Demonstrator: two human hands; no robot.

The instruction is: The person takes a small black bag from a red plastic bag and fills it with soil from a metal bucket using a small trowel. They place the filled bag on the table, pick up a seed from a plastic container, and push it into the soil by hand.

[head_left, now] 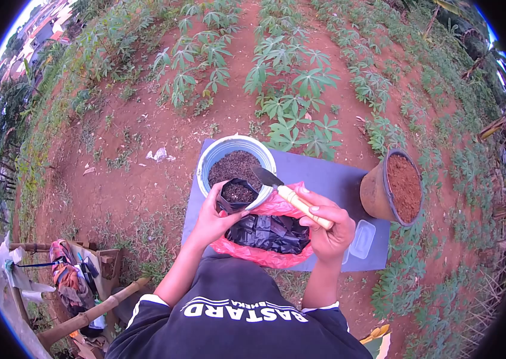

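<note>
A black pouch, part filled with dark soil, is held by the left hand at the near edge of a tub of similar soil; its wall is pinched between thumb and fingers. A trowel is gripped by its pale handle in the closed right hand, with the blade pointed toward the tub, above its rim. The pouch's thin wall could be folded inward or nicked if it were met by the blade. Soil could be spilled onto the red bag and the black plastic within it, should the one-sided pinch be loosened or the pouch be tipped. A brown pot of reddish soil is seen near the edge of the surface; it could be toppled by a knock, though its true lean cannot be judged through the curved view. A clear container could be brushed by the right forearm.
</note>
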